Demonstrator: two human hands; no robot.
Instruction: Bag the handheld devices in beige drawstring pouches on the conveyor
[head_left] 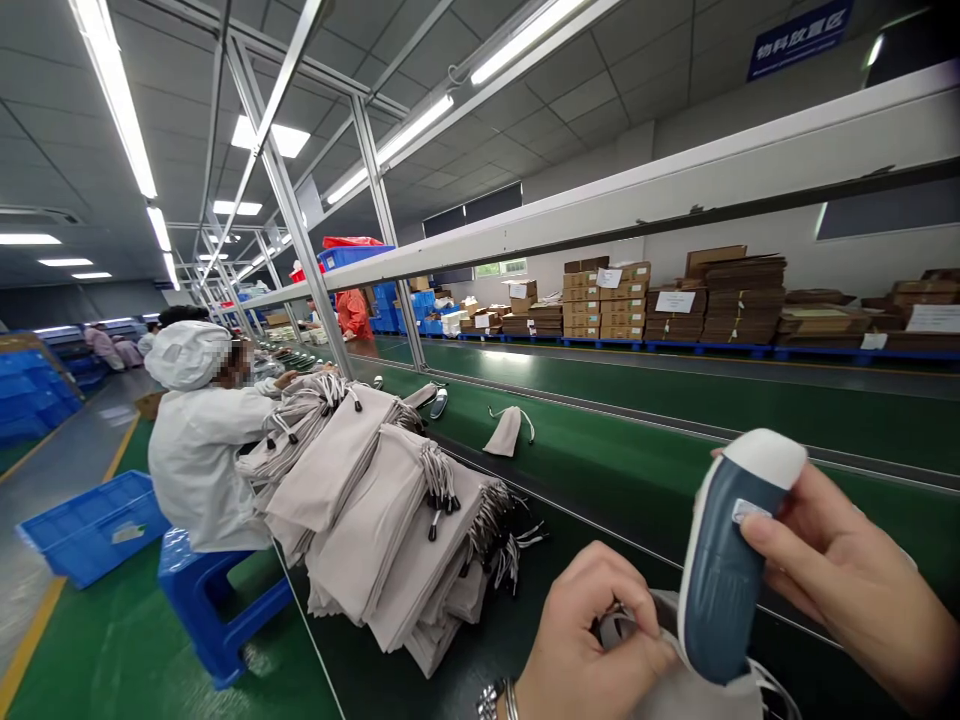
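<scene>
My right hand grips a blue-and-white oval device, thumb pressed on its front, holding it upright at the lower right. My left hand is closed on the mouth of a beige drawstring pouch, just below and left of the device. The device's lower end sits at the pouch opening. A watch shows on my left wrist.
A pile of beige drawstring pouches lies on the green conveyor belt to my left. One lone pouch lies further up the belt. A co-worker in white sits on a blue stool. Cardboard boxes are stacked behind.
</scene>
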